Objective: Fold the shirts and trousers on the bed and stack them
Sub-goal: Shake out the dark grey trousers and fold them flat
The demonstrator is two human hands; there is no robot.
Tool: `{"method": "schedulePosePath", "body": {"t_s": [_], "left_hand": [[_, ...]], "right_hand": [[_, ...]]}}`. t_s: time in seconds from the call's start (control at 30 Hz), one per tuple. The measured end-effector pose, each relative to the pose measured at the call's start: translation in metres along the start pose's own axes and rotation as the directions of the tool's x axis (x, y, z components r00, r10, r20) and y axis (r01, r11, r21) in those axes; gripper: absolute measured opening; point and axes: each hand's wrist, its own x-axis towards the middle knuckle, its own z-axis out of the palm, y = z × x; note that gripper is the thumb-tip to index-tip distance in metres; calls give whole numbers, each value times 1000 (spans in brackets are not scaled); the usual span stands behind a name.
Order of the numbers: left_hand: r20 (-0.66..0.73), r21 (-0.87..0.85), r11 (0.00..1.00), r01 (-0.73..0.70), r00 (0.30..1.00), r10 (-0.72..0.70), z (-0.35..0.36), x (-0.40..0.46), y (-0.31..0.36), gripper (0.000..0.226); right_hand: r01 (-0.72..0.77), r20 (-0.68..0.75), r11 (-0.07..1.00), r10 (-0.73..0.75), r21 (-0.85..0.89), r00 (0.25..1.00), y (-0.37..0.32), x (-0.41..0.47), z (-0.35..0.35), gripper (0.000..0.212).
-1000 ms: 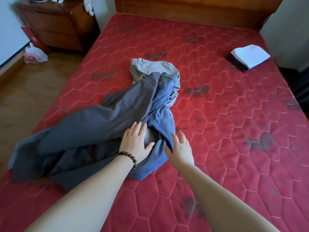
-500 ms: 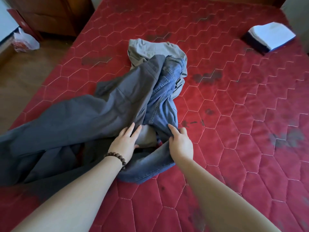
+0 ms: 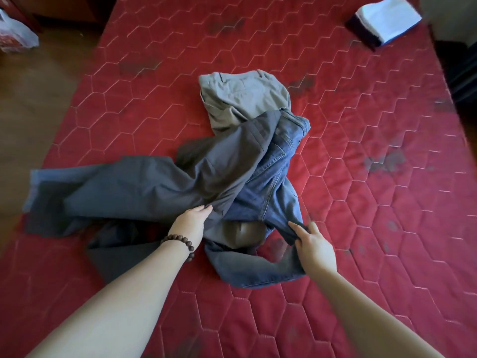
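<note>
left hand (image 3: 191, 221): moved onto grey trousers (image 3: 144, 187) edge | right hand (image 3: 313, 248): now pinching jeans (image 3: 268, 192), pulled rightward

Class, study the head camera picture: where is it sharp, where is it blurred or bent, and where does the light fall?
Head view: the blue jeans and both hands are sharp; the white folded stack at the top right corner is smeared; the wide lens bows the mattress edges; soft light brightens the forearms, with dim shadow under the grey trousers.

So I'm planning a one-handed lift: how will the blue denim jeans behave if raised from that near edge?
The blue denim jeans will probably sag and trail, since they lie crumpled. The dark grey trousers draped over them may drag along. Denim looks thick, so likely heavyish for the right hand.
</note>
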Motion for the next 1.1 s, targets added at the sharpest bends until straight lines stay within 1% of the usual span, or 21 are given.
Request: {"method": "schedulePosePath", "body": {"t_s": [0.07, 0.13, 0.17, 0.23, 0.37, 0.47, 0.5, 0.53, 0.57, 0.63, 0.67, 0.73, 0.77, 0.83, 0.87, 0.93, 0.97, 1.0, 1.03, 1.07, 1.1], "left_hand": [[6, -36, 999, -18, 1000, 18, 4, -30, 8, 65], [-22, -92, 995, -46, 999, 44, 6, -56, 16, 61], [-45, -115, 992, -58, 998, 53, 6, -65, 19, 60], [-97, -142, 987, -73, 994, 60, 1, -78, 25, 60], [-217, -171, 978, -121, 973, 83, -19, -93, 37, 61], [-272, -177, 953, -247, 942, 194, -36, -103, 47, 60], [-279, -177, 935, -307, 927, 252, -41, -107, 50, 58], [-284, -172, 916, -361, 909, 305, -45, -112, 52, 55], [-291, -167, 903, -395, 895, 338, -49, -117, 53, 52], [-293, -159, 903, -399, 893, 343, -59, -126, 51, 48], [-293, -145, 910, -388, 896, 334, -64, -130, 49, 49], [-324, -104, 930, -353, 896, 304, -73, -140, 49, 55], [-337, -94, 940, -328, 899, 280, -79, -144, 52, 65], [-346, -115, 949, -292, 908, 238, -94, -151, 65, 89], [-359, -135, 946, -295, 904, 231, -104, -153, 73, 97], [-406, -178, 931, -318, 886, 225, -124, -157, 88, 103], [-417, -211, 927, -311, 886, 202, -136, -160, 95, 102], [-417, -253, 926, -281, 895, 158, -149, -165, 102, 96], [-412, -284, 929, -239, 905, 107, -162, -171, 109, 84], [-411, -291, 935, -203, 909, 69, -175, -177, 115, 66], [-422, -278, 941, -195, 904, 63, -188, -184, 122, 44]], "right_hand": [[-46, 74, 999, 47, -12, 996, 5, -26, 3, 50], [-51, 151, 995, 63, -82, 987, 2, -42, 3, 48], [-34, 163, 991, 55, -128, 985, -2, -46, 3, 50], [-11, 144, 987, 35, -163, 989, -16, -45, -5, 62], [92, 75, 996, -90, -19, 993, -70, -16, -27, 84], [160, 49, 986, -162, 42, 986, -110, 19, -45, 94], [165, 53, 984, -168, 64, 984, -119, 30, -50, 93], [165, 70, 982, -171, 93, 983, -126, 39, -55, 87], [173, 90, 977, -185, 122, 979, -131, 47, -59, 76], [240, 94, 962, -253, 133, 963, -135, 53, -67, 49], [284, 62, 952, -292, 118, 954, -136, 50, -71, 39], [357, -42, 929, -354, 100, 934, -140, 34, -81, 29], [401, -107, 911, -391, 100, 914, -144, 22, -89, 25], [515, -202, 852, -491, 92, 848, -156, -8, -108, 17], [576, -241, 814, -545, 78, 803, -163, -24, -118, 12], [676, -315, 734, -627, 67, 712, -177, -57, -142, 5], [709, -336, 702, -652, 72, 680, -184, -73, -157, 5], [733, -353, 676, -670, 75, 653, -190, -86, -173, 6], [755, -372, 652, -685, 69, 626, -194, -99, -189, 7], [774, -389, 630, -699, 61, 600, -198, -111, -206, 10], [786, -398, 615, -709, 55, 583, -200, -122, -223, 14]]}}
